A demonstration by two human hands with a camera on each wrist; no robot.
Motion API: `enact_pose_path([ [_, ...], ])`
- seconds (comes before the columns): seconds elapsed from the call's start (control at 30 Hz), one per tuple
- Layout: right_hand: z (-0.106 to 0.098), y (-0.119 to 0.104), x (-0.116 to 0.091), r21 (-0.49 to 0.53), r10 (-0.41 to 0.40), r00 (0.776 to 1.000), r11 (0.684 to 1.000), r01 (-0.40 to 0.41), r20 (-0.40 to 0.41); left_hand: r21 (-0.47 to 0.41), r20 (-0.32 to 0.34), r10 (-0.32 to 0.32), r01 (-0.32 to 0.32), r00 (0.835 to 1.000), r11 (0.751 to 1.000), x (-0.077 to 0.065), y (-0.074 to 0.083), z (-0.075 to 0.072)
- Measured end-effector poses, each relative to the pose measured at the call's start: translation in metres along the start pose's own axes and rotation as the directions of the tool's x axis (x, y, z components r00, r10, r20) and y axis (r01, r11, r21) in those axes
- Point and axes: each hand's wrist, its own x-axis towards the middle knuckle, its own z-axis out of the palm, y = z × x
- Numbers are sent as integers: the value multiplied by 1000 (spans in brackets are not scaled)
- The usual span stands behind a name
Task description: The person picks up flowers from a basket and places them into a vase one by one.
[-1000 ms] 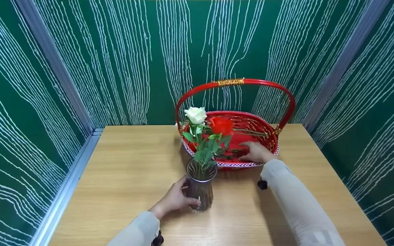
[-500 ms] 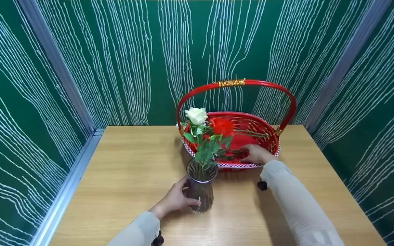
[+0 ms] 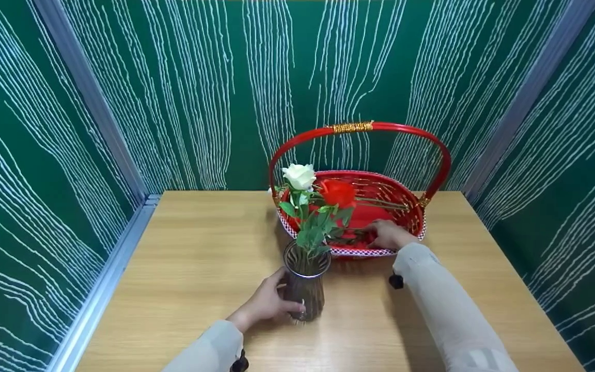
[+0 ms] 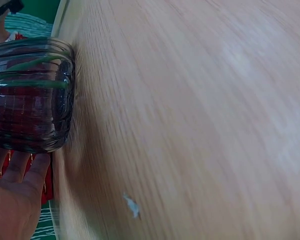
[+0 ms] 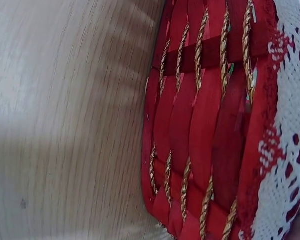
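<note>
My left hand grips a ribbed dark glass vase, which stands upright on the table. In the left wrist view, the fingers lie along the glass vase, and green stems show through it. A white rose and a red rose rise from its mouth. My right hand reaches over the rim into a red woven basket, its bent fingers at leafy stems lying inside. Whether it pinches a stem is unclear. The right wrist view shows mostly the basket's side.
The basket's tall red handle arches above it, bound with gold at the top. More green stems lie along the basket's back. Green patterned walls enclose the wooden table at the back and sides.
The right hand's fingers have sunk slightly lower and curled more among the stems in the basket. The left hand keeps its hold on the vase. The head view has shifted slightly.
</note>
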Motion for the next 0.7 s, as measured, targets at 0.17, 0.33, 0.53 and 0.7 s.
enact_pose_path([
  [0.17, 1, 1, 1, -39, -3, 1000, 999, 2, -29, -4, -3, 6, -6, 1000, 1000, 0, 1, 0],
  [0.33, 1, 2, 1, -2, 61, 998, 998, -61, -26, 10, -1, 12, -12, 1000, 1000, -1, 2, -1],
  [0.53, 1, 4, 3, 62, 57, 998, 996, -56, -14, 22, -3, 8, -8, 1000, 1000, 0, 0, -1],
  [0.7, 0, 4, 3, 83, 26, 1000, 996, -24, -18, 28, -9, 8, -8, 1000, 1000, 0, 0, -1],
])
